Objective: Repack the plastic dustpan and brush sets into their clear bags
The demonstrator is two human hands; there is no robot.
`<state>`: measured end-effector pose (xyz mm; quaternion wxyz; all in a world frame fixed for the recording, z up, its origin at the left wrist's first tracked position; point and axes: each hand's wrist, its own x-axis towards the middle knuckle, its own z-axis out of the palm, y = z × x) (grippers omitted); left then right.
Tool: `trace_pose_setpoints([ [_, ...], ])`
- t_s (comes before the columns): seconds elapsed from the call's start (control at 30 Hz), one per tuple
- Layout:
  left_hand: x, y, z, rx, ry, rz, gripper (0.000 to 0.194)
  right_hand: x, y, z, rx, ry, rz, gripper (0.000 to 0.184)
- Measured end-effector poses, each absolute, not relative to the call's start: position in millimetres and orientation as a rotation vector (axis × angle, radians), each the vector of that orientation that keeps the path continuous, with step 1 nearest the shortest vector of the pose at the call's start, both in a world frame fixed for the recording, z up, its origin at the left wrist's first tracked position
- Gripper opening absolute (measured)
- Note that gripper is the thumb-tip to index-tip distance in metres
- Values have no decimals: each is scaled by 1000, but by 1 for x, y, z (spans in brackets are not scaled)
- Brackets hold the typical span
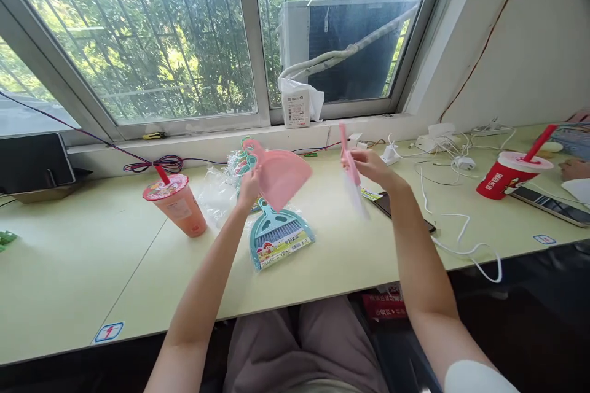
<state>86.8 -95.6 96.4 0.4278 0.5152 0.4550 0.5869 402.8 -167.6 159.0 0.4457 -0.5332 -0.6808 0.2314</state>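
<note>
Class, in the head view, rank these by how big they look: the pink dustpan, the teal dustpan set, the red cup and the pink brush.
1. Teal dustpan set and pink dustpan: much alike; the pink one is lifted, so unsure.
2. Red cup.
3. Pink brush, narrow and blurred.

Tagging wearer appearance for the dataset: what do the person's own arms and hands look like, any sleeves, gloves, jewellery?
Both forearms are bare, with no gloves. The left hand and right hand show no rings, watch or bracelet that I can make out. A white short sleeve shows at the right upper arm, at the bottom edge of the frame. The left arm's sleeve is out of view. No markings or cables on either arm.
</note>
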Motion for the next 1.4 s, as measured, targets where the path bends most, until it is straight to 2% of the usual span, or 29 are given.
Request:
trace_pose_setpoints([
  [0.1, 122, -74, 94, 1594, 1369, 899, 26, 418, -157, 167, -2008, -1939, 244, 19],
  [0.2, 166, -62, 82, 1657, 1370, 742, 20, 415, -143, 161, -2391, -2035, 48, 24],
  [0.3, 192, -58, 69, 1727, 1395, 688, 14, 407, -126, 146, -2466, -2058, -31, 31],
  [0.37, 197, -58, 65, 1794, 1437, 722, 9, 401, -115, 135, -2486, -2110, -19, 33],
  [0.6, 162, -89, 65, 2065, 1440, 986, 22, 387, -89, 98, -2437, -2121, 61, 30],
  [0.73, 102, -117, 60, 2218, 1239, 1408, 23, 393, -94, 82, -2331, -1850, -59, 29],
  [0.83, 55, -121, 50, 2141, 1328, 1640, 20, 402, -101, 69, -2250, -1644, -125, 29],
  [1.0, 22, -105, 34, 2218, 1439, 1634, 20, 410, -107, 53, -2245, -1672, -86, 25],
  [1.4, 52, -121, 39, 2342, 1356, 1659, 22, 388, -108, 41, -2321, -1793, -67, 37],
])
